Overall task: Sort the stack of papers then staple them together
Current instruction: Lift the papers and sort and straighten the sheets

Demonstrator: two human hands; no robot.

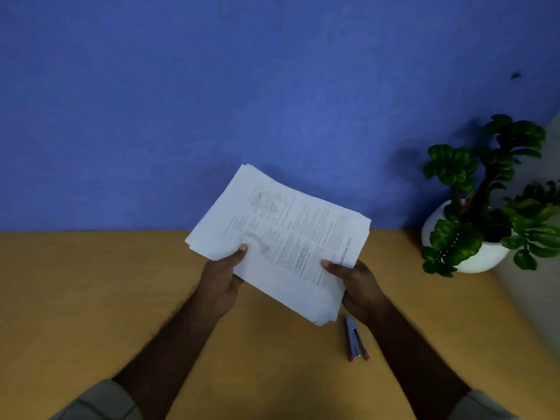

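A stack of printed white papers [281,234] is held up above the wooden table, tilted with its long side running from upper left to lower right. Its edges are slightly uneven, with sheets fanned at the corners. My left hand [221,278] grips the stack's left edge, thumb on the top sheet. My right hand [356,284] grips the near right edge, thumb on the printed text. A small metal stapler [355,339] with red ends lies on the table just below the stack and beside my right wrist.
The wooden table [91,298] runs up to a blue wall [212,101] behind it. A green plant in a white pot [472,247] stands at the table's far right, close to the right side of the papers.
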